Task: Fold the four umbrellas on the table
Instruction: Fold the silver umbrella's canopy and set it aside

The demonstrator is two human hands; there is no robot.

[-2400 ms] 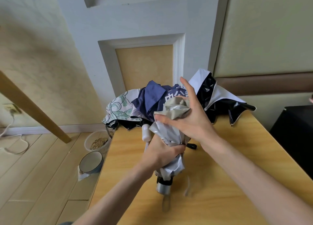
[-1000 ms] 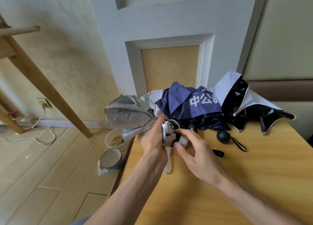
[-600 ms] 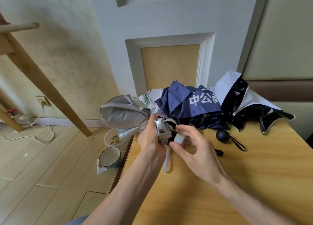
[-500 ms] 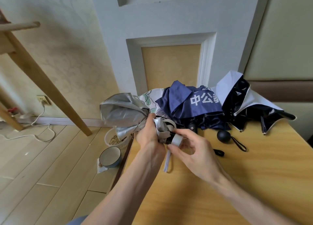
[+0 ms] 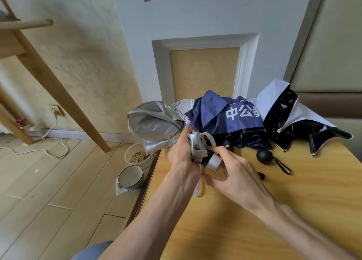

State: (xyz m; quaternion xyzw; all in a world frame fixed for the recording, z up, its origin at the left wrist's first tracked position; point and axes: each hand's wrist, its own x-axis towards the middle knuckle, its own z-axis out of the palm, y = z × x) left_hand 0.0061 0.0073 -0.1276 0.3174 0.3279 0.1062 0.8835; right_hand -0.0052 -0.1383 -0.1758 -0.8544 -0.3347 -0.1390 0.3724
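A silver umbrella is held above the table's left edge, its crumpled canopy pointing left. My left hand grips its gathered fabric near the handle end. My right hand pinches the umbrella's silver handle end. Behind, on the wooden table, lie a navy umbrella with white lettering, a black-and-white umbrella and, mostly hidden, a white floral umbrella.
A black ball handle with a wrist strap lies on the table right of my hands. On the floor left of the table stand a blue-rimmed bowl and a tub of grain. A slanted wooden leg crosses at left.
The silver umbrella went from upright over the table to lying sideways, canopy to the left. My right hand moved off the canopy top down to the handle end.
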